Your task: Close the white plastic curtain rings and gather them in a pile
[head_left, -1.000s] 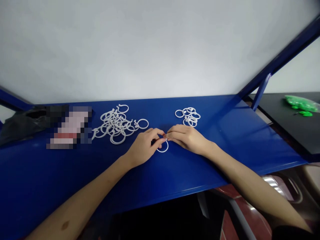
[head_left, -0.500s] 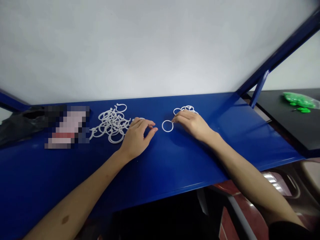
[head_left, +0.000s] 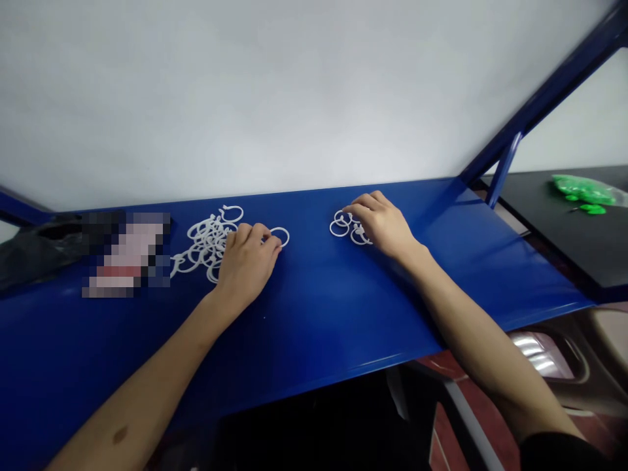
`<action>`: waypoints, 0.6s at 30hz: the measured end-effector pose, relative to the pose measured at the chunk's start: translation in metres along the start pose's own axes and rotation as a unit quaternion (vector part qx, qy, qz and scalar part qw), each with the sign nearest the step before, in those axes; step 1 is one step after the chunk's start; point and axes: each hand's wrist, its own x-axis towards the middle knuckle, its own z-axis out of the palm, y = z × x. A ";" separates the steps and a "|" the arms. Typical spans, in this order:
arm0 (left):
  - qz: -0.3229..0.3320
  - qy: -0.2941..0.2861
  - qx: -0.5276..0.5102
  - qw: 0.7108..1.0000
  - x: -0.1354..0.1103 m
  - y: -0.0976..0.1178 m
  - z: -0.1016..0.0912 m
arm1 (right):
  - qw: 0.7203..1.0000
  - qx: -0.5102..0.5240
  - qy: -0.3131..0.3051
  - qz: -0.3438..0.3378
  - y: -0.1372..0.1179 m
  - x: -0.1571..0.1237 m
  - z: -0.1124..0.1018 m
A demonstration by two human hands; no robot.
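Observation:
My left hand is at the right edge of a tangled pile of white plastic rings, some of which show small hook-like ends. Its thumb and fingers close on a single white ring, which pokes out to the right of the fingertips. Over a smaller group of white rings is my right hand. Its fingers are loosely bent and apart, with no ring seen between them. This hand covers part of the small group.
The rings lie on a blue metal table against a pale wall. At the left are a blurred-out pinkish item and a black plastic bag. A dark table on the right holds a bag of green pieces.
My right hand has moved up and let go of a ring, which now lies with the small group. My left hand has shifted left and closed on a ring beside the pile.

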 end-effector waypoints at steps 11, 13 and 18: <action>0.135 0.083 -0.205 0.966 -0.002 0.016 -0.012 | 0.947 0.317 -0.030 -0.041 -0.061 -0.014 0.001; 0.136 0.075 -0.223 0.962 -0.002 0.016 -0.012 | 0.934 0.353 -0.046 -0.029 -0.064 -0.015 0.003; 0.138 0.008 -0.263 0.955 -0.003 0.016 -0.017 | 0.907 0.417 -0.057 -0.001 -0.067 -0.016 0.003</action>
